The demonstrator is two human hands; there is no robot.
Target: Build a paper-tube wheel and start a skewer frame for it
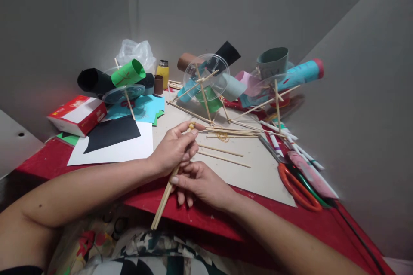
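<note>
A small bundle of wooden sticks point(164, 203) slants between my hands, its lower ends pointing toward me over the table's front edge. My left hand point(176, 148) is closed round the upper part, where a yellow rubber band point(192, 125) sits at the top. Lower down, my right hand point(201, 182) pinches the same sticks between thumb and fingers. More loose sticks point(226, 150) lie on the grey board point(258, 180) beyond my hands, with several yellow rubber bands point(222, 136) among them.
Stick frames with plastic discs point(206, 76) and paper tubes point(129, 73) stand at the back. At left are a red-and-white box point(77, 114) and black paper point(112, 134). Orange-handled scissors point(298, 189) and markers point(308, 154) lie at right. A yellow bottle point(163, 73) stands behind.
</note>
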